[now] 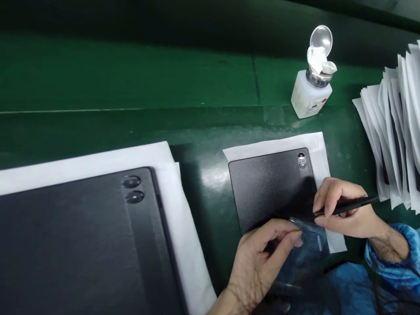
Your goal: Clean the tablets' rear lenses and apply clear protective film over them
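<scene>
Behind tablet [269,188]: bottle [310,94] (wipe-stuffed)

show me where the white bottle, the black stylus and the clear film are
white bottle [310,97], head view, on its plastic body.
black stylus [352,205], head view, on the shaft beside the right-hand fingers.
clear film [311,240], head view, on the sheet by the left fingertips.

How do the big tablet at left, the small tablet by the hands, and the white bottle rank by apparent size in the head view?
1. Big tablet, though it is nearest the camera.
2. Small tablet.
3. White bottle, farthest back.
</scene>
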A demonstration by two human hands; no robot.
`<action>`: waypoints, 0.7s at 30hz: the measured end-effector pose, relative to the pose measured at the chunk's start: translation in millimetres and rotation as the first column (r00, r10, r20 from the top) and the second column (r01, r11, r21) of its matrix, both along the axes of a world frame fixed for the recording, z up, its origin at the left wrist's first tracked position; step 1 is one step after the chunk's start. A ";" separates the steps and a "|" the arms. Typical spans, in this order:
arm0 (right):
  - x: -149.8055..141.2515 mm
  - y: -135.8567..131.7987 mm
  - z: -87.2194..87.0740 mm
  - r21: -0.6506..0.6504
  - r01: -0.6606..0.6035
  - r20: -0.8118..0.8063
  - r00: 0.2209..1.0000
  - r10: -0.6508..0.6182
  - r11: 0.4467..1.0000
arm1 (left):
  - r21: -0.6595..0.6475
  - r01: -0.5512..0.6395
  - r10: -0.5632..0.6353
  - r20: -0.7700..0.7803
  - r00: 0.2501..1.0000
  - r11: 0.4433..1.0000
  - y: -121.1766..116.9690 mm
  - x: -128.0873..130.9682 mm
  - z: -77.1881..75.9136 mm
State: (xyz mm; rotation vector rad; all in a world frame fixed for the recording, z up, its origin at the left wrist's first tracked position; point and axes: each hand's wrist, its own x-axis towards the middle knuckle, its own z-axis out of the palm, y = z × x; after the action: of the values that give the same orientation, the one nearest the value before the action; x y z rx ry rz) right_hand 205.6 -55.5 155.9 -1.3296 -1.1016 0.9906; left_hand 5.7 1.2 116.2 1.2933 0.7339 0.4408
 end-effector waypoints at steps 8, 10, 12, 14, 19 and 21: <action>0.7 -1.3 -2.4 -0.013 -0.035 -0.050 0.998 0.035 0.999 | -0.006 0.014 -0.014 -0.021 1.000 1.000 -1.7 0.5 1.8; 0.3 -1.6 -3.4 -0.002 -0.025 -0.049 0.998 0.025 1.000 | -0.014 0.006 -0.006 -0.008 1.000 1.000 -1.1 0.2 2.5; -0.3 -2.1 -3.7 0.030 -0.023 -0.031 0.999 0.024 0.999 | -0.015 -0.006 0.006 -0.014 1.000 1.000 0.1 0.5 4.2; -1.0 -3.0 -3.2 0.069 -0.043 -0.014 0.999 0.044 0.997 | -0.009 -0.009 0.008 -0.039 0.999 1.000 1.4 1.3 6.8; -4.9 -5.7 -5.4 0.112 -0.119 -0.004 0.993 0.120 0.987 | 0.106 0.006 0.004 -0.096 0.995 0.994 1.9 1.6 6.2; -5.3 -4.6 -11.6 0.120 -0.025 -0.058 0.998 0.033 0.992 | 0.180 -0.001 0.021 -0.111 0.994 0.984 0.7 0.4 0.2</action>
State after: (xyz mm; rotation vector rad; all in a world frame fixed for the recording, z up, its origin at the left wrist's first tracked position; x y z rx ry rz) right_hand 200.2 -60.1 144.3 -1.1835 -1.1198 0.9648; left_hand 6.1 1.9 116.5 1.4935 0.8101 0.4534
